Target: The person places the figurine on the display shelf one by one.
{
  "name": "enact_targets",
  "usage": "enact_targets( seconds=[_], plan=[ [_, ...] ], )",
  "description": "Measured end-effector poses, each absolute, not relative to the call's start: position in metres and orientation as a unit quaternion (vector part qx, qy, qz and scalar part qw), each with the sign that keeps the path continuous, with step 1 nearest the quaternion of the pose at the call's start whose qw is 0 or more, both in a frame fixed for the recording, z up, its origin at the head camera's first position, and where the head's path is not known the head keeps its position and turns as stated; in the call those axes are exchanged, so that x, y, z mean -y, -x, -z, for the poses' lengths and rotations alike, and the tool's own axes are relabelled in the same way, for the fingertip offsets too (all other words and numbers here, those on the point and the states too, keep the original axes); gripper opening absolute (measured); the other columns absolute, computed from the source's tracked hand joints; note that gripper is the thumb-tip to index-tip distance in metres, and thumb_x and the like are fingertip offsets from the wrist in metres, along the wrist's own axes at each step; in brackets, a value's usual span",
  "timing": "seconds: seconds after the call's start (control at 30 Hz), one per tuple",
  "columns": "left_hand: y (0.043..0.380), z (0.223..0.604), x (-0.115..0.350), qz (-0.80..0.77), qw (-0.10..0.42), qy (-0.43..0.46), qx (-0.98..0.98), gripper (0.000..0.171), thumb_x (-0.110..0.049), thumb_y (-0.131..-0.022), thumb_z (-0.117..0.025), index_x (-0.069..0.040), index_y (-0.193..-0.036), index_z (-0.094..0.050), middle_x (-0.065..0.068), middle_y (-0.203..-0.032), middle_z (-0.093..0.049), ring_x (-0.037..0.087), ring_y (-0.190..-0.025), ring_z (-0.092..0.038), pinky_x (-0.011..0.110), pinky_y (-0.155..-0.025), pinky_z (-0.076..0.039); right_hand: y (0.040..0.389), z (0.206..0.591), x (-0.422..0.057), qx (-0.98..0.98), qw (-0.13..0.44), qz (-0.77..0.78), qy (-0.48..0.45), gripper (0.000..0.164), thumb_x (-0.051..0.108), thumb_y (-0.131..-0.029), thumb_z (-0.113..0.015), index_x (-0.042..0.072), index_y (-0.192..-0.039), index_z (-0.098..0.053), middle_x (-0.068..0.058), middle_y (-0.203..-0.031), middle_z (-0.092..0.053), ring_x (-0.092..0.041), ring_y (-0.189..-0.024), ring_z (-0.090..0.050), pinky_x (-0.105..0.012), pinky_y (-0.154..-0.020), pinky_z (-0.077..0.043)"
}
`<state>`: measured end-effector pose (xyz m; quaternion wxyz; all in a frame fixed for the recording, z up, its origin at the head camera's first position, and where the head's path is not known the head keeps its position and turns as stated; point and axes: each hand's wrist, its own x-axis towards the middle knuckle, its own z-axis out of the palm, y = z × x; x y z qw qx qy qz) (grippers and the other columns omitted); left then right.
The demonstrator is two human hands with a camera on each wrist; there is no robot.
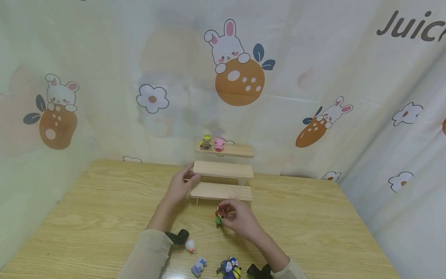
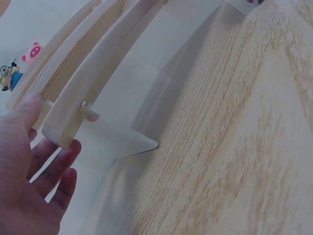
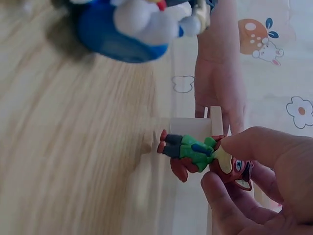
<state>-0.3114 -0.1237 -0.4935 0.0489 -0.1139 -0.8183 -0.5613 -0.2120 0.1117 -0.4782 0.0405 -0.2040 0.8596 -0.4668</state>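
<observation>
Being pinched by the head, the fox (image 1: 218,221) is held upright by the right hand (image 1: 242,221), between thumb and fingers. It is kept over the table (image 1: 296,217), just in front of the bottom step (image 1: 209,190) of the wooden shelf (image 1: 223,169). Whether its feet are touching the table cannot be told. A green shirt and a blue tie are worn by the fox, and its face is red and cream.

The shelf is gripped at its left end by the left hand (image 1: 179,186), with the thumb and fingers bent around the ends of the boards.

On the top step (image 1: 240,150), a yellow toy (image 1: 206,142) is set near its left end, and a pink pig (image 1: 219,145) is placed just beside it.

Closer to the person, more toys are spread on the table: a small white toy (image 1: 190,245) near the left arm, a blue and white toy (image 1: 198,267), and a dark blue and yellow toy (image 1: 231,268). Behind the table, a pale cloth (image 1: 174,50) is hung, and bunnies, oranges and flowers are printed on it.
</observation>
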Motion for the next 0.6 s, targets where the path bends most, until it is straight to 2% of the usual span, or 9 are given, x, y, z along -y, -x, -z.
enact_targets(
  seconds=[0.23,0.6],
  plan=[
    [0.3115,0.4929,0.1227,0.556,0.058,0.112,0.821,0.061,-0.037,-0.093,-0.059,-0.019,-0.147,-0.037,0.011,-0.119,-0.064,0.025,-0.106,-0.060,0.041,-0.091,-0.051,0.2133,0.4782,-0.1137,-0.858,0.032,0.466,0.213,0.035,-0.006,-0.078,-0.070,0.002,-0.110,-0.061,-0.012,-0.108,-0.057,-0.023,-0.100,-0.061,-0.024,-0.085,-0.055],
    [0.3093,0.4920,0.1218,0.559,0.057,0.108,0.820,0.061,-0.040,-0.093,-0.058,-0.020,-0.147,-0.037,0.011,-0.115,-0.065,0.025,-0.100,-0.061,0.039,-0.086,-0.053,0.2117,0.4745,-0.1147,-0.872,0.033,0.439,0.214,0.027,0.004,-0.082,-0.072,0.009,-0.108,-0.065,-0.008,-0.105,-0.058,-0.020,-0.096,-0.063,-0.022,-0.081,-0.056]
  ],
)
